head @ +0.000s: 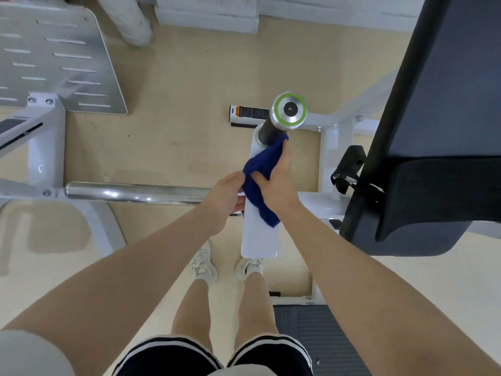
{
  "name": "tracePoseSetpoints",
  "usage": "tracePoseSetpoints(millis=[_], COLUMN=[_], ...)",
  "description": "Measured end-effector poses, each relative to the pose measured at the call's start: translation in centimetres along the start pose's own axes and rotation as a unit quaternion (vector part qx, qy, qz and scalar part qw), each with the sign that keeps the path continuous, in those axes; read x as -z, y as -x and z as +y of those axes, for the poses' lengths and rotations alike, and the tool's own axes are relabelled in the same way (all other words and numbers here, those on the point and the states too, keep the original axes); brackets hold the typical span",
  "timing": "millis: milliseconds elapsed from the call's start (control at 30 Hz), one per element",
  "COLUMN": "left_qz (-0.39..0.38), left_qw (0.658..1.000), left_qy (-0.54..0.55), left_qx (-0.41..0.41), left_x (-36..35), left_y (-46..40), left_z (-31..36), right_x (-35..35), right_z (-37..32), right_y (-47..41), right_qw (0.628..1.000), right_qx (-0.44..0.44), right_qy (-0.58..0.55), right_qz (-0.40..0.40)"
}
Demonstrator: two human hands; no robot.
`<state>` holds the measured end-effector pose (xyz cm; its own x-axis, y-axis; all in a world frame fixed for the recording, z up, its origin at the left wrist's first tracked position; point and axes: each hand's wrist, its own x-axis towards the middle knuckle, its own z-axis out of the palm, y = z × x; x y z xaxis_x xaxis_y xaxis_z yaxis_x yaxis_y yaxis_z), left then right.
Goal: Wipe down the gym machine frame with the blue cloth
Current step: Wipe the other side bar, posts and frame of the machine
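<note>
A white frame arm (259, 240) of the gym machine runs toward me at centre, ending far away in a black handle with a green-ringed steel cap (289, 109). The dark blue cloth (261, 169) is draped over this arm. My right hand (276, 177) lies on the cloth with its fingers curled round it, pressing it against the arm. My left hand (226, 198) grips the left side of the arm and touches the cloth's edge; its fingers wrap underneath, out of sight.
A chrome bar (135, 193) sticks out to the left from the arm. A dark padded seat and backrest (433, 185) stand at right. A slotted grey footplate (54, 55) is at upper left. My feet (227, 267) stand on beige floor below the arm.
</note>
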<state>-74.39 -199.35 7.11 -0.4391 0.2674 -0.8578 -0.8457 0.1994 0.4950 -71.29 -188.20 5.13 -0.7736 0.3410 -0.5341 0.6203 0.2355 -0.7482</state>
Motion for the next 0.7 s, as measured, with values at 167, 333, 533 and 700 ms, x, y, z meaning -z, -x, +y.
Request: tracePoseSetpoints(millis=[167, 333, 533, 700], left_qz=[0.009, 0.015, 0.007, -0.026], left_qw=[0.999, 0.999, 0.999, 0.999], left_qy=[0.047, 0.036, 0.039, 0.019], left_qx=[0.026, 0.018, 0.02, 0.012], left_x=[-0.1, -0.3, -0.2, 0.3], left_y=[0.1, 0.5, 0.7, 1.4], left_z=[-0.4, -0.2, -0.4, -0.4], right_x=[0.4, 0.9, -0.7, -1.6], right_z=[1.2, 1.4, 2.1, 5.2], right_y=[3.1, 3.5, 4.2, 7.6], right_qw=[0.994, 0.99, 0.986, 0.9], right_qx=[-0.087, -0.131, -0.022, 0.097], right_qy=[-0.07, 0.024, 0.168, 0.42], right_qz=[-0.016, -0.057, 0.006, 0.073])
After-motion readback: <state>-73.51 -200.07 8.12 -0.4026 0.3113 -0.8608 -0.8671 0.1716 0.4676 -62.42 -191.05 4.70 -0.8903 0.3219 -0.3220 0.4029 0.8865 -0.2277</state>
